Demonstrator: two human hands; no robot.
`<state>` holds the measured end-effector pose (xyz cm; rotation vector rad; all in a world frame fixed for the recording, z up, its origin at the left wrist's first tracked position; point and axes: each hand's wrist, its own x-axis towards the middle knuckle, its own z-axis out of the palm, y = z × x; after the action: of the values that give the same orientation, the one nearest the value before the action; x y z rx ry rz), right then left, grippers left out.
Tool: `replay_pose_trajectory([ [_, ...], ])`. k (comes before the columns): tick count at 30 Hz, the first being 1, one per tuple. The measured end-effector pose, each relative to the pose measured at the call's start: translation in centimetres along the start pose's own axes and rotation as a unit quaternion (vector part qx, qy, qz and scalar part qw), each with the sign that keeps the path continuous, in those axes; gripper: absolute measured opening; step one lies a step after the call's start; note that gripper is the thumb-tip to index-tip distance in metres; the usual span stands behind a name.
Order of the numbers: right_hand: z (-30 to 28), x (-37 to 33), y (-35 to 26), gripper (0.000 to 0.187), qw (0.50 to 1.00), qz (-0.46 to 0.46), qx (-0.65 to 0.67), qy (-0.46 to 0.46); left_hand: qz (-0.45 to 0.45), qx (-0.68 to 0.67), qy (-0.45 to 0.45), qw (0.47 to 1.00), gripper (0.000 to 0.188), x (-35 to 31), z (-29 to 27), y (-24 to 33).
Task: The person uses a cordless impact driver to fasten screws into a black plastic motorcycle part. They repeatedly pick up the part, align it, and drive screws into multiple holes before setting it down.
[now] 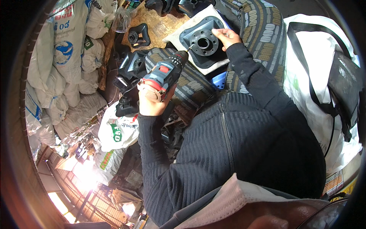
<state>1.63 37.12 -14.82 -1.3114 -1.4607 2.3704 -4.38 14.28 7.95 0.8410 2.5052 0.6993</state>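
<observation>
My left hand point(153, 100) is wrapped round the grip of a blue-grey cordless drill point(164, 72) with red accents. The tip of its bit meets the round flange of a black plastic part point(198, 46), close to a hole on the flange's left side. This part has a squarish base and a raised central ring. At the upper right of that flange, the fingertips of my right hand point(227, 38) are pinched together. A small thin light thing shows by these fingers, too small to name. The part rests on a pale pad point(176, 35) over my lap.
Another black part point(139, 36) lies on a brown board point(162, 24), with more black parts point(131, 68) left of the drill. Stuffed white sacks point(66, 49) are piled at the left. A large white bag point(305, 76) stands at the right, beside my patterned trouser leg point(263, 34).
</observation>
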Motion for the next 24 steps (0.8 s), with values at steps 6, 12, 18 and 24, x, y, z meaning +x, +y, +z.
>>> replay_pose_trajectory([
  [6,1.2,1.5,1.6,0.043,0.982,-0.008,-0.188,-0.003,0.039,0.061,-0.002,0.997,0.031,2.9,1.1,-1.1],
  [12,1.5,-0.5,-2.1,0.039,0.992,-0.055,-0.068,-0.096,0.007,0.041,-0.085,0.996,0.041,4.8,-0.4,-1.4],
  [18,1.7,0.1,-0.9,0.036,0.989,-0.104,-0.016,-0.101,-0.041,0.001,-0.115,0.992,0.044,5.0,-1.0,-0.6],
  [24,2.2,-0.1,-1.1,0.038,0.988,-0.134,-0.042,-0.065,-0.123,-0.086,-0.084,0.985,0.033,5.3,0.1,-0.8],
])
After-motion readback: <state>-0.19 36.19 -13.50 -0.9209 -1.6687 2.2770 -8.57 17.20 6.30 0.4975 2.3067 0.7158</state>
